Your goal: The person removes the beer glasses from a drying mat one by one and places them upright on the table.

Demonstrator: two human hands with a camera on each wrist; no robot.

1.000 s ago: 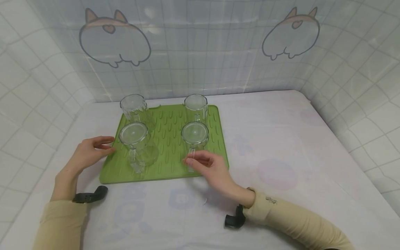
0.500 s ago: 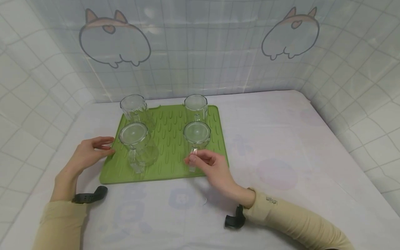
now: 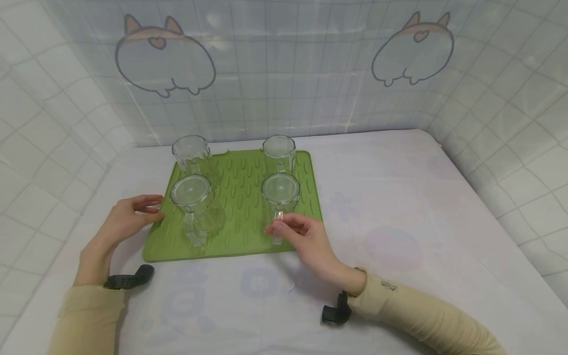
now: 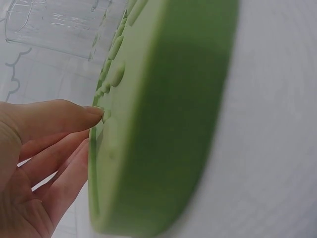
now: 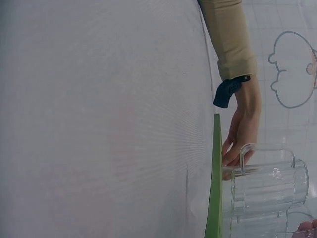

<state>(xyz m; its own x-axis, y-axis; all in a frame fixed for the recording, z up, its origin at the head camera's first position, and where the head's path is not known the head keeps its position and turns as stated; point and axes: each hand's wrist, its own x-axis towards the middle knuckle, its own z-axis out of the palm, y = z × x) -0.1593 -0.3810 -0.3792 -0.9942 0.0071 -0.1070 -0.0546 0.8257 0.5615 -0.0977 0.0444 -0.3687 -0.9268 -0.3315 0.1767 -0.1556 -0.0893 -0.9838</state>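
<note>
A green drying mat (image 3: 241, 212) with raised oval ridges lies on the table, bearing several clear glass mugs. My right hand (image 3: 307, 236) pinches the handle of the front right glass mug (image 3: 280, 188), which stands base up. Its fingertips also show at the lower right of the right wrist view. At the mat's left edge is my left hand (image 3: 128, 217), fingers fairly straight; in the left wrist view its thumb (image 4: 74, 116) touches the mat's top near the rim. Closest to that hand stands the front left glass mug (image 3: 192, 191), upside down, handle toward me.
Behind these stand a back left mug (image 3: 191, 147) and a back right mug (image 3: 279, 147). A white cloth (image 3: 377, 207) covers the table. Grid-patterned sheeting (image 3: 293, 69) rises at the back and both sides. Each wrist wears a black camera mount (image 3: 129, 278).
The front right mug has shifted slightly to the right, with my right hand on its handle. My left hand has stayed at the mat's edge.
</note>
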